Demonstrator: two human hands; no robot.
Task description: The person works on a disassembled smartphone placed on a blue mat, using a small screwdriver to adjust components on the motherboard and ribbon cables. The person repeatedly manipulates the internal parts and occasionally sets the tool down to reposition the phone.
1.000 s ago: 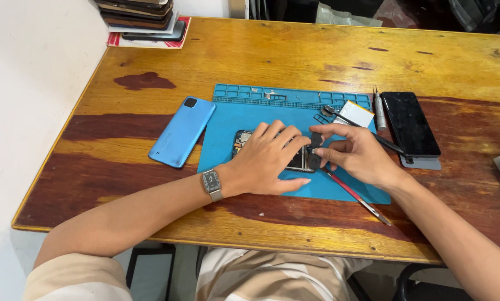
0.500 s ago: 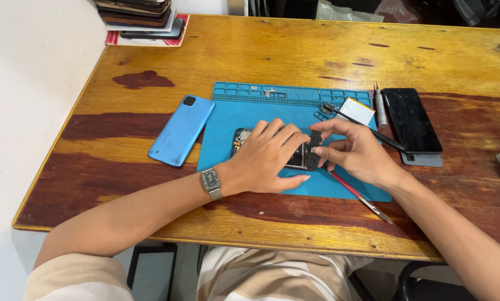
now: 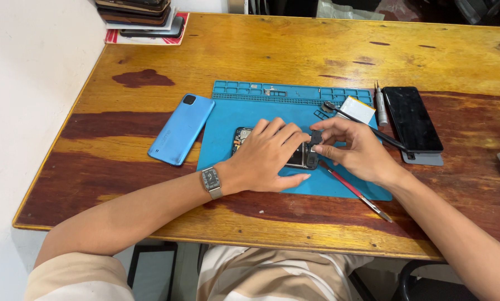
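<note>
An opened phone body (image 3: 298, 157) lies on a blue work mat (image 3: 244, 111) on the wooden table (image 3: 272, 50). My left hand (image 3: 266, 156), with a wristwatch (image 3: 211, 180), presses flat on the phone body and covers most of it. Over the phone's right end, my right hand (image 3: 353, 150) pinches a small black part (image 3: 316, 137) between thumb and fingertips. A thin black tool (image 3: 361, 122) runs under my right hand.
A blue phone back cover (image 3: 181, 129) lies left of the mat. A black phone screen (image 3: 411, 118), a white battery (image 3: 358, 108) and a small silver screwdriver (image 3: 381, 100) lie at the right. A red-handled tool (image 3: 355, 192) rests near the mat's front edge. Stacked phones (image 3: 141, 14) sit far left.
My right hand's fingers have shifted slightly at the phone's right end, raising the small black part a little. My left hand stays pressed on the phone.
</note>
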